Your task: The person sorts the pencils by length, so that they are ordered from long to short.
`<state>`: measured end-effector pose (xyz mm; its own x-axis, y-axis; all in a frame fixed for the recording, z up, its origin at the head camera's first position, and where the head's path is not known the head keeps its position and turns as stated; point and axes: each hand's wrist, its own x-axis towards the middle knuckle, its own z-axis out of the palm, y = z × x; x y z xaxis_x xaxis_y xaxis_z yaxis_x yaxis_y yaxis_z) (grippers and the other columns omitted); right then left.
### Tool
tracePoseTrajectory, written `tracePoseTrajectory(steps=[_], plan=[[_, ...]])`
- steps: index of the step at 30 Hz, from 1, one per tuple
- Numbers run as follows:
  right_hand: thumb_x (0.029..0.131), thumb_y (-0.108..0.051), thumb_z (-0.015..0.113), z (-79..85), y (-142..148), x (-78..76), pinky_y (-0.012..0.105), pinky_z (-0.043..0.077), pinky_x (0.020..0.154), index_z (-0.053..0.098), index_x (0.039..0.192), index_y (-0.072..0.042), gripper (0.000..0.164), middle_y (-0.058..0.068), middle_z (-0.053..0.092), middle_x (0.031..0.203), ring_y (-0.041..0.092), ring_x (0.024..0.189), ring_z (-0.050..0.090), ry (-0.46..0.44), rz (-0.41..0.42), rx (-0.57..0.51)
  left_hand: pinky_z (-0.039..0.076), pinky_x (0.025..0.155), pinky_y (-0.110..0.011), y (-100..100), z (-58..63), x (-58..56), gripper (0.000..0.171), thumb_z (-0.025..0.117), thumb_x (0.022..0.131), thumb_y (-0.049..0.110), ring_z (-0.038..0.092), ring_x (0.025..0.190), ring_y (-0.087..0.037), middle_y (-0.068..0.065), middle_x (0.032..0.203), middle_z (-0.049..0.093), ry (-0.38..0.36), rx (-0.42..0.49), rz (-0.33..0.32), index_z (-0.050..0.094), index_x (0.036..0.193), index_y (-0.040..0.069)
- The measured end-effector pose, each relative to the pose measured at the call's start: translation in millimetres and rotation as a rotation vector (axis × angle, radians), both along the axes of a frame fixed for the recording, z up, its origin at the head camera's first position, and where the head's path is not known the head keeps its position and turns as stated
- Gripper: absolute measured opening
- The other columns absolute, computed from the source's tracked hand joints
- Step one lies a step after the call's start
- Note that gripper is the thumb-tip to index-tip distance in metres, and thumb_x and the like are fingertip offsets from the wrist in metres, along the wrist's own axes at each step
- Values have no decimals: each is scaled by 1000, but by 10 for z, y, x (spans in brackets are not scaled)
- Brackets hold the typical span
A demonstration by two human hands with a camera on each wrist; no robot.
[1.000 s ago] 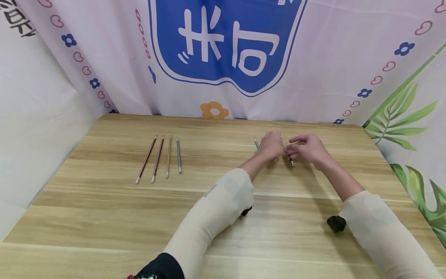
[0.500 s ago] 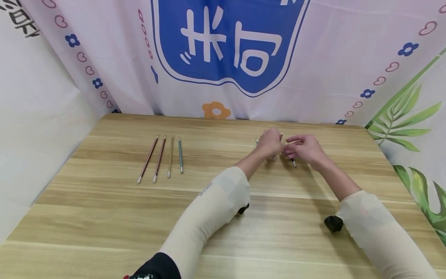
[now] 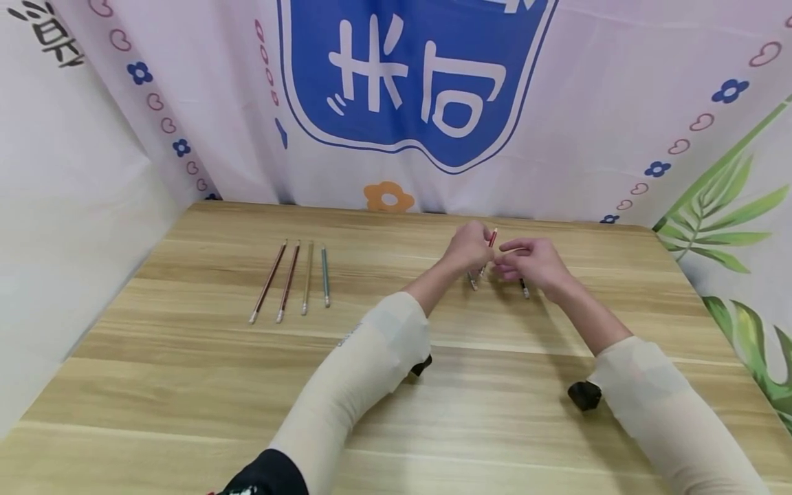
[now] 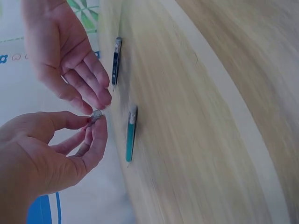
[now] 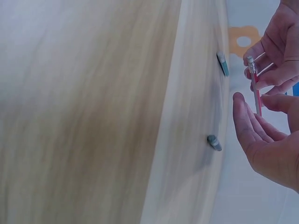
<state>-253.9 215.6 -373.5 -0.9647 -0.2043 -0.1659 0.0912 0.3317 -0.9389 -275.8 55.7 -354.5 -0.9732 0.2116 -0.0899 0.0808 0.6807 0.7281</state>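
In the head view my left hand [image 3: 471,247] is over the far right part of the table, pinching a red pencil [image 3: 492,239] between thumb and fingertips. The pencil's eraser end [image 4: 96,113] points at the camera in the left wrist view. My right hand [image 3: 535,265] is close beside it, fingers loosely extended, thumb right at the lower part of the red pencil [image 5: 257,91] in the right wrist view. A teal pencil [image 4: 131,135] lies on the table below my left hand. A black pencil [image 3: 525,289] lies partly hidden under my right hand.
Left on the wooden table [image 3: 185,385], two dark red pencils [image 3: 269,282] [image 3: 288,282], a yellow pencil [image 3: 307,278] and a teal pencil [image 3: 325,275] lie roughly side by side, erasers toward me. A printed curtain [image 3: 346,172] hangs along the far edge.
My left hand has lifted the red pencil and shifted slightly left, so more of the pencil shows. My right hand has followed a little to the left. The left row of pencils stays put.
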Motion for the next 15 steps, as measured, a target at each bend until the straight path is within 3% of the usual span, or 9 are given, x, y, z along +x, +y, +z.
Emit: tracePoseTrajectory(steps=[3,8,15], plan=[[103,1,55,2,-43,-11,31,64,86,46,140,19,42,38,62,128,14,90,75,2,1,-7,56,58,-20,-53,15,-10,31,69,91,-2,66,75,-18,-11,109,71,-32,22,2,69,122,0],[103,2,53,8,-105,-24,30,64,84,48,139,18,40,36,65,124,13,90,75,13,8,-4,55,48,-21,-137,16,-31,34,66,92,-6,59,55,-14,-14,104,69,-83,70,1,67,126,0],[102,2,54,15,-190,-42,33,65,85,49,139,18,41,32,69,120,11,85,75,29,28,-14,66,68,-38,-257,32,-11,39,65,93,-9,63,58,-22,-14,83,68,-121,117,0,64,131,-2]])
